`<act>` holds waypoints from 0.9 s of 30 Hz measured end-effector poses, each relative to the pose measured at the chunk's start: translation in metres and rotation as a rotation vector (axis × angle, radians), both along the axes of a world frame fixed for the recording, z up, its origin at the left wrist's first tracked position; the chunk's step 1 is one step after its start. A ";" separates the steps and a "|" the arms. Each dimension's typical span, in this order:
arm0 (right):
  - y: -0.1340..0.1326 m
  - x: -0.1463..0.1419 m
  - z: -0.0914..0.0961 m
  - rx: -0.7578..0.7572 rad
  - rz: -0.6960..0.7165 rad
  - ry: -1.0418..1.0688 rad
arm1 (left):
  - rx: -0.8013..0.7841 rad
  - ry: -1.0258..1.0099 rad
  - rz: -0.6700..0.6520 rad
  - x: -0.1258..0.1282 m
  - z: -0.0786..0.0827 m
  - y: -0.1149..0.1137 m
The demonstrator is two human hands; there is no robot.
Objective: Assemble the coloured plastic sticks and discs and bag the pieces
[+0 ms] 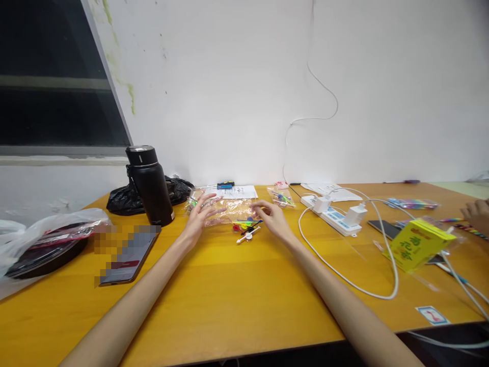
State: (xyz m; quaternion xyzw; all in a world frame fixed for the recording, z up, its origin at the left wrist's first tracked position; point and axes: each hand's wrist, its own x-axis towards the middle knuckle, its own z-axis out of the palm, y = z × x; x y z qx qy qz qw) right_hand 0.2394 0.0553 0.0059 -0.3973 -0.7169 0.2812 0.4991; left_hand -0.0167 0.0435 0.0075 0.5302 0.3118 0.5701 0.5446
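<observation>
A clear plastic bag [234, 208] lies crinkled on the table between my hands. My left hand [198, 218] is at its left side with the fingers spread, holding nothing. My right hand [272, 218] pinches the bag's right edge between thumb and fingertips. Just in front of the bag sits a small heap of plastic pieces [249, 230] in red, yellow, blue, black and white. One white piece is long and thin with a round middle, like a clock hand. Glare on the bag hides part of its outline.
Left are a black bottle [151, 188], a phone [128, 260] and a black bag [122, 199]. Behind lie printed paper [244, 192] and another small bag [281, 197]. Right are a power strip [336, 220], cables, a yellow box [418, 245] and another person's hand [477, 216].
</observation>
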 end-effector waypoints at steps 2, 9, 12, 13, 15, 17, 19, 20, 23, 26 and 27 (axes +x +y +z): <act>-0.002 0.000 0.000 -0.072 0.061 0.023 | 0.016 0.022 -0.031 -0.004 0.003 0.000; -0.005 0.002 0.004 -0.183 0.147 0.053 | 0.146 0.305 -0.134 -0.029 0.019 -0.001; -0.004 0.005 0.005 -0.201 0.156 0.080 | 0.208 0.395 -0.152 -0.038 0.023 0.000; -0.003 0.005 0.005 -0.203 0.158 0.093 | 0.226 0.425 -0.154 -0.040 0.025 0.000; -0.002 0.005 0.003 -0.198 0.157 0.106 | 0.262 0.539 -0.119 -0.041 0.030 -0.004; -0.001 0.002 0.001 -0.192 0.167 0.101 | 0.330 0.733 -0.010 -0.039 0.035 -0.012; -0.004 -0.003 -0.001 -0.209 0.203 0.088 | 0.457 0.950 0.129 -0.034 0.038 -0.024; -0.006 -0.006 -0.001 -0.229 0.229 0.087 | 0.522 1.038 0.166 -0.031 0.039 -0.030; -0.016 -0.018 -0.001 -0.298 0.303 0.111 | 0.633 1.225 0.189 -0.021 0.038 -0.044; -0.022 -0.026 -0.001 -0.319 0.344 0.130 | 0.654 1.323 0.209 -0.017 0.031 -0.050; -0.022 -0.027 -0.002 -0.315 0.347 0.127 | 0.649 1.344 0.221 -0.017 0.029 -0.051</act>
